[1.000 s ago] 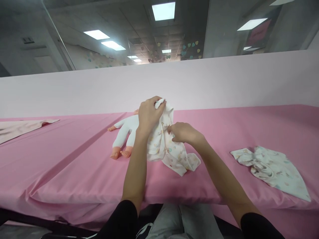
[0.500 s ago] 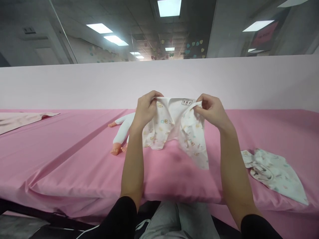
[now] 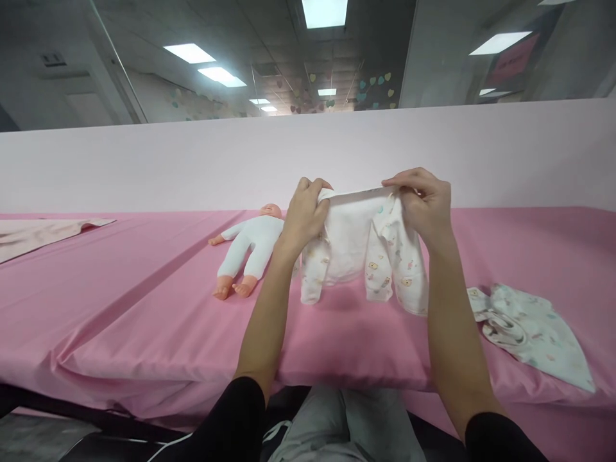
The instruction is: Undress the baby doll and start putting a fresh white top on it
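Observation:
A small white baby shirt (image 3: pixel 349 240) with a printed bear pattern hangs from both hands, its top edge stretched between them above the pink cloth. My left hand (image 3: pixel 308 213) pinches the shirt's upper left corner. The upper right corner is gripped by my right hand (image 3: pixel 424 202), fingers closed on the fabric. The sleeves dangle down, and the front flaps fall open to show the plain inside. Just left of my left forearm lies a baby doll (image 3: pixel 255 240) on its back in a white suit, partly covered by my hand and arm.
A pink cloth (image 3: pixel 144 308) covers the table. Folded printed baby clothing (image 3: pixel 534 333) lies at the right near the front edge. A pale pink piece of fabric (image 3: pixel 43 234) rests at the far left. Behind the table stands a low white wall (image 3: pixel 192 167) with glass above it.
Both hands have moved right with the shirt and spread it wider. Its flaps have swung apart, baring more of the inside. More of the doll now shows, including its head.

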`<act>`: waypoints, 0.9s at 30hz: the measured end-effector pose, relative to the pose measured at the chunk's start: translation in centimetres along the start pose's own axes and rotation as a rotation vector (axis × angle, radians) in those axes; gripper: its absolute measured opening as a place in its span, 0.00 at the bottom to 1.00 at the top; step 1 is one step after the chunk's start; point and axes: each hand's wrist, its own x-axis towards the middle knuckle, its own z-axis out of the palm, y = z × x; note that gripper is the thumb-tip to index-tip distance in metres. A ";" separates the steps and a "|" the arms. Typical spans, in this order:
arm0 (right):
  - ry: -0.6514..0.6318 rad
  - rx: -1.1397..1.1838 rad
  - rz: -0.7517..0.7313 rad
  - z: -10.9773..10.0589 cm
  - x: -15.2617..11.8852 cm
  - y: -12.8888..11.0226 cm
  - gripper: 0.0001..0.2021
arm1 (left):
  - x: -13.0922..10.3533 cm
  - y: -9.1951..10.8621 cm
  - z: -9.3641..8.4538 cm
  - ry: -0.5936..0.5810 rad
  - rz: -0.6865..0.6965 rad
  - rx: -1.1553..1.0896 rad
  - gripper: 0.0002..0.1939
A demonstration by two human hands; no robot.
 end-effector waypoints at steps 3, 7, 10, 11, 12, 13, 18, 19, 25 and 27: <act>-0.007 -0.016 -0.028 0.0 -0.1 -0.4 0.21 | 0.3 -0.6 -0.2 0.086 0.009 -0.025 0.10; -0.068 -0.092 -0.044 0.5 0.0 0.2 0.22 | 0.4 -0.9 -1.2 0.210 -0.025 -0.055 0.13; -0.143 -0.184 -0.028 1.4 0.0 1.3 0.21 | 0.4 -1.2 -1.9 0.260 -0.073 -0.066 0.12; -0.168 -0.217 -0.019 1.6 0.0 1.7 0.20 | 0.4 -1.4 -2.1 0.257 -0.092 -0.071 0.12; -0.192 -0.248 -0.009 1.9 0.0 2.0 0.19 | 0.3 -1.6 -2.3 0.245 -0.113 -0.077 0.11; -0.209 -0.275 -0.002 2.1 -0.1 2.4 0.17 | 0.3 -1.8 -2.5 0.228 -0.136 -0.085 0.11; -0.225 -0.324 -0.020 2.3 -0.3 3.6 0.12 | 0.2 -2.3 -3.2 0.196 -0.225 -0.219 0.10; -0.225 -0.328 -0.026 2.3 -0.3 3.6 0.12 | 0.1 -2.3 -3.3 0.187 -0.238 -0.268 0.09; -0.221 -0.412 0.066 3.0 -0.6 2.8 0.11 | 0.2 -2.2 -3.5 0.112 -0.313 -0.447 0.10; -0.221 -0.439 0.108 3.3 -0.6 2.9 0.12 | 0.2 -2.6 -3.6 0.116 -0.322 -0.430 0.10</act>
